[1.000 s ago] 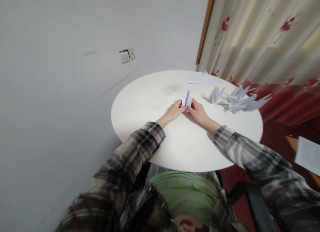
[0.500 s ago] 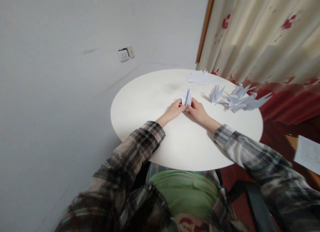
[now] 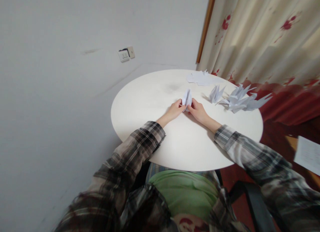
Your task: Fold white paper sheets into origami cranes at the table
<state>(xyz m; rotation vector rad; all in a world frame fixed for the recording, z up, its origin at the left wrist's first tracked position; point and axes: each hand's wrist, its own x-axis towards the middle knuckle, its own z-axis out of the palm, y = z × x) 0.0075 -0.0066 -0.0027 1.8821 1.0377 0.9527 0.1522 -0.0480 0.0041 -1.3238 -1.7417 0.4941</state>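
A small piece of folded white paper point(image 3: 187, 97) stands upright between my hands over the middle of the round table. My left hand point(image 3: 175, 109) pinches its lower left side, thumb towards me. On the lower right side, my right hand point(image 3: 198, 111) grips it the same way, with the fingertips partly hidden behind the paper. A folded paper crane point(image 3: 215, 94) sits on the table just beyond my right hand. Farther right lies a cluster of several more paper cranes point(image 3: 238, 99), their pointed wings overlapping.
Flat white paper sheets point(image 3: 202, 79) lie at the far edge of the white round table point(image 3: 140, 102). A wall with a socket point(image 3: 123, 55) is on the left, a patterned curtain point(image 3: 262, 35) on the right. A black chair armrest point(image 3: 255, 202) and a printed sheet point(image 3: 308, 154) are at lower right.
Almost nothing differs. Both hands keep their hold on the folded paper in the same place, and the view has shifted very slightly.
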